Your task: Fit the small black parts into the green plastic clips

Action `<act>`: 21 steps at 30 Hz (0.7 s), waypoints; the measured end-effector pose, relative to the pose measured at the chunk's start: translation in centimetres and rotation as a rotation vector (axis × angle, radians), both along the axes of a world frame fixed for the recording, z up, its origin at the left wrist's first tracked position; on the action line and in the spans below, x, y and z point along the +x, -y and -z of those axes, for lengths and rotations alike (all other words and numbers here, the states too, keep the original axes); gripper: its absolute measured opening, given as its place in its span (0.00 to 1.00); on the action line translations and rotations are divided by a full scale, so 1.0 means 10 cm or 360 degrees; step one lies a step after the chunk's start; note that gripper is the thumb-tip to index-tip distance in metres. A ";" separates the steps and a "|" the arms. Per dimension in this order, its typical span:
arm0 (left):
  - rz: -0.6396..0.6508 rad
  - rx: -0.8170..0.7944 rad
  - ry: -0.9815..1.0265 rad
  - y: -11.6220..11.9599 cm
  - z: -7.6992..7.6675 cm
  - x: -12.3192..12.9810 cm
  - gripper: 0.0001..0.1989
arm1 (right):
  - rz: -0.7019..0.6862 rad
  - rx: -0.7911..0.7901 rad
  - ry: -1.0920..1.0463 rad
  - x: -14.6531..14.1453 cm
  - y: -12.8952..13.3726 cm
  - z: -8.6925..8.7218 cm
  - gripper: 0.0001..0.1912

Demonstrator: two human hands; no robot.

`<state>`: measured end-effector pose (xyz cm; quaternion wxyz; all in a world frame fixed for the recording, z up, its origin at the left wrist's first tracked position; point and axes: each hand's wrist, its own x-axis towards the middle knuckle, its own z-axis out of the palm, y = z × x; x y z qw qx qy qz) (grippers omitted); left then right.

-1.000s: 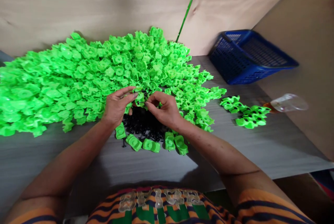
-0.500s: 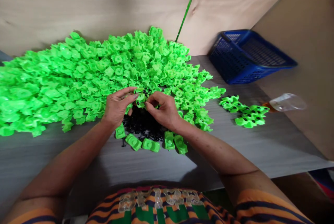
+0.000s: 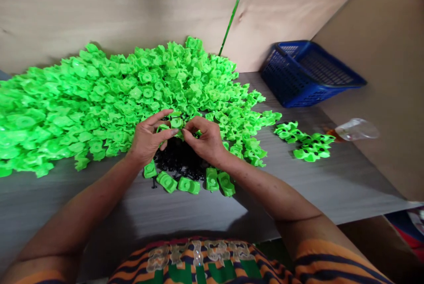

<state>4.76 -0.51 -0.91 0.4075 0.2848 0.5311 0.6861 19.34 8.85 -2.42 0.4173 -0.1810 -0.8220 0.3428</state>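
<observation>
A bright green toy car body (image 3: 176, 121) is held up over the pile of black wheel axles (image 3: 180, 158), with a black axle across its far end. My left hand (image 3: 145, 140) grips the body from the left between thumb and fingers. From the right, my right hand (image 3: 206, 139) is closed in a pinch at the body's near end, on what looks like a small black wheel axle, mostly covered by the fingertips. Several loose green bodies (image 3: 166, 181) lie in a row on the near side of the axles.
A large heap of green car bodies (image 3: 99, 98) spreads across the back and left of the grey table (image 3: 347, 191). To the right lie several cars with black wheels (image 3: 313, 147), a clear plastic bottle (image 3: 359, 128) and a blue basket (image 3: 298, 78). Wooden boards stand behind and at right.
The view has shifted slightly. My left thumb has moved to the right along the near end of the car body, closer to my right fingertips. Both hands keep their hold.
</observation>
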 end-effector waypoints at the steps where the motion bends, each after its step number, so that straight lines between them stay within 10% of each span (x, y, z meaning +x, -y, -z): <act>1: 0.0005 0.0001 -0.0014 0.00 0.00 0.00 0.32 | -0.0006 0.0011 -0.0016 0.00 0.00 0.00 0.10; 21: -0.0058 0.0039 -0.0271 0.06 -0.01 -0.01 0.29 | -0.0149 0.0131 -0.0159 0.05 0.00 0.01 0.09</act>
